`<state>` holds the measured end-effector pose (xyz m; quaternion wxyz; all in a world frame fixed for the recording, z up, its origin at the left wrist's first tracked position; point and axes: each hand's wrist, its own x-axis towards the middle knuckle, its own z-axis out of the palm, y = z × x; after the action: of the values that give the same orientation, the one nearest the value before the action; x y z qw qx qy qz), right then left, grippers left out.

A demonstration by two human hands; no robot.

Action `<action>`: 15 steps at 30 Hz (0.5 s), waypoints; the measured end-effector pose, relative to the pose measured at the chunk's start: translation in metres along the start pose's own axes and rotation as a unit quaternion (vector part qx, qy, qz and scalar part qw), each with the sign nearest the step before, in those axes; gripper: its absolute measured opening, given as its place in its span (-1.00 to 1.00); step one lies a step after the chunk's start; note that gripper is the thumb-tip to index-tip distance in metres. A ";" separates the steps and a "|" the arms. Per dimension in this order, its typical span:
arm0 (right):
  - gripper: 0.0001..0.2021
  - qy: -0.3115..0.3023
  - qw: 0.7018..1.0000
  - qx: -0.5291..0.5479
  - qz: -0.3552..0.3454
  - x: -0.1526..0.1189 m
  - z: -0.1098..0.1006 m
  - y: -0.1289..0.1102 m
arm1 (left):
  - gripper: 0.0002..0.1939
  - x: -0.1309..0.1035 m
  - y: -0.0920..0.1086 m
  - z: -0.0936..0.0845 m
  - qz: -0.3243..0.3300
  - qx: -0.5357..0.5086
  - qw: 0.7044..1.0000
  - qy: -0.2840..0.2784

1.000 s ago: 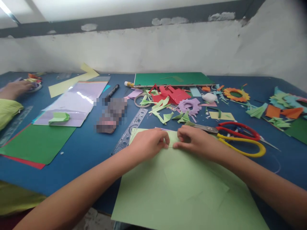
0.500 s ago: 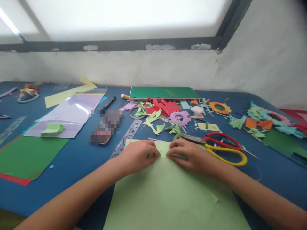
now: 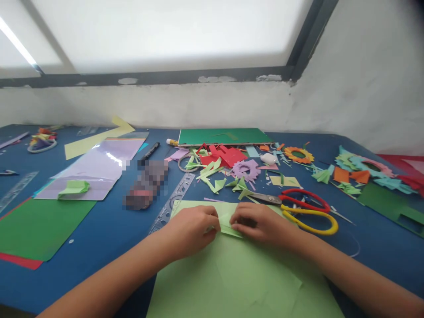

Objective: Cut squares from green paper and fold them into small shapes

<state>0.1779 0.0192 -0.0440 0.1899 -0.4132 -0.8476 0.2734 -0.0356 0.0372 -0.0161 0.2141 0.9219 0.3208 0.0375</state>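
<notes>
A large light green sheet of paper [image 3: 238,282] lies flat before me on the blue table. Over its far part, my left hand [image 3: 194,227] pinches a small folded piece of light green paper [image 3: 231,230]. From the other side, my right hand [image 3: 263,223] closes its fingertips on the same piece; its right end is partly hidden by the fingers. Scissors [image 3: 304,212] with one red and one yellow handle lie just beyond my right hand. A clear ruler [image 3: 174,201] sits beyond my left wrist, partly under the green sheet.
Several paper scraps [image 3: 221,157] spread across the middle back, before a green board [image 3: 225,137]. To the left are a partly blurred phone [image 3: 147,185], a black marker [image 3: 149,152], a plastic sleeve [image 3: 89,165] and dark green paper [image 3: 49,229]. Paper rings [image 3: 298,154] lie right.
The small piece of paper has turned, and a folded edge now shows between my hands. My right fingers have shifted slightly. The whole view has tilted up a little.
</notes>
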 end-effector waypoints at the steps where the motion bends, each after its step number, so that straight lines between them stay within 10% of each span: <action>1: -0.90 -0.008 1.000 0.002 0.002 0.000 -0.001 -0.001 | -0.88 0.000 0.000 0.000 -0.005 -0.005 1.000 0.000; 15: -0.85 -0.050 0.999 0.011 0.003 0.003 0.001 -0.001 | -0.87 0.010 -0.009 0.010 -0.053 -0.093 0.994 0.016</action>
<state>0.1749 0.0212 -0.0437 0.1510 -0.3992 -0.8519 0.3035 -0.0313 0.0459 -0.0297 0.2956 0.8788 0.3680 0.0702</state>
